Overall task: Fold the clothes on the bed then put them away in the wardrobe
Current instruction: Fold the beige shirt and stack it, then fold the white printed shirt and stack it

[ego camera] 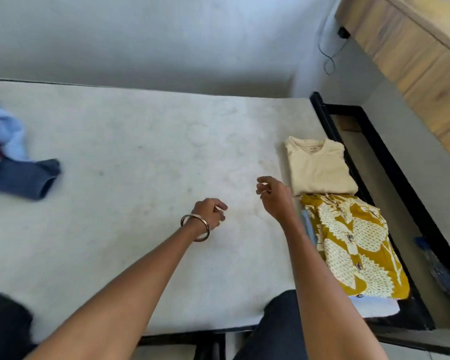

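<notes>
Both hands — left (209, 213), right (272, 194) — are hovering loosely curled, holding nothing; folded cream shirt (320, 166) is lying just right.

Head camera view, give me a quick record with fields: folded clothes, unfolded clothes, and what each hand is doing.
folded: cream shirt and yellow patterned shirt, side by side at the bed's right edge
unfolded: heap of clothes at the left edge
left hand: loosely curled above the mattress, holding nothing
right hand: loosely curled, holding nothing, beside the cream shirt
</notes>
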Action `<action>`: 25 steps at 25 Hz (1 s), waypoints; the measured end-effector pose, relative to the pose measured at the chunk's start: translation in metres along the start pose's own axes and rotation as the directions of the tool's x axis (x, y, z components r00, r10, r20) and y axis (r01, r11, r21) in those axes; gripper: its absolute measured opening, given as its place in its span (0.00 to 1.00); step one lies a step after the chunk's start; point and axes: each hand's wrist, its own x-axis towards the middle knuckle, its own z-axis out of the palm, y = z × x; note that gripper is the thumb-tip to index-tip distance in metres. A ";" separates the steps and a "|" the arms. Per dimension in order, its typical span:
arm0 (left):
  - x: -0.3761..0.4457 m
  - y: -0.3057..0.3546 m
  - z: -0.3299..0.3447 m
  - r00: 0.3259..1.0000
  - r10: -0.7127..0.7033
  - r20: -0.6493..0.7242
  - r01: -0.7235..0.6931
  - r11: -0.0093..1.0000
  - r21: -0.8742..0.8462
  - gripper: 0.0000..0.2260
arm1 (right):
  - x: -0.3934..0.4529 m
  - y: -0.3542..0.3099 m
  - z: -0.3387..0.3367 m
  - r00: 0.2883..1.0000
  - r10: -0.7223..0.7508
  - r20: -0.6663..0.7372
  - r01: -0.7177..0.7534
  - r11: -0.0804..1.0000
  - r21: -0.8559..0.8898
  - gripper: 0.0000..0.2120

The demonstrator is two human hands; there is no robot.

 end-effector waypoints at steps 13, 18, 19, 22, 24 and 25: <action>-0.144 -0.236 -0.341 0.664 -0.144 -0.734 0.314 0.944 0.100 0.10 | -0.087 -0.246 0.257 0.896 -0.305 0.322 0.202 0.927 0.316 0.15; -0.176 -0.317 -0.458 0.292 -0.233 -0.927 0.493 0.868 -0.063 0.12 | -0.076 -0.333 0.362 0.826 -0.400 0.398 0.277 0.901 0.333 0.14; -0.177 -0.328 -0.479 0.233 -0.228 -0.945 0.530 0.845 -0.073 0.12 | -0.071 -0.352 0.385 0.804 -0.440 0.400 0.312 0.885 0.346 0.13; -0.160 -0.355 -0.533 0.236 -0.192 -0.953 0.677 0.736 0.019 0.19 | -0.059 -0.401 0.448 0.734 -0.548 0.402 0.423 0.831 0.360 0.12; -0.140 -0.365 -0.559 0.282 -0.260 -0.924 0.690 0.724 0.007 0.31 | -0.054 -0.420 0.478 0.703 -0.581 0.410 0.444 0.809 0.385 0.14; -0.129 -0.370 -0.573 0.279 -0.328 -0.903 0.669 0.740 -0.063 0.35 | -0.052 -0.427 0.489 0.694 -0.585 0.420 0.437 0.806 0.400 0.17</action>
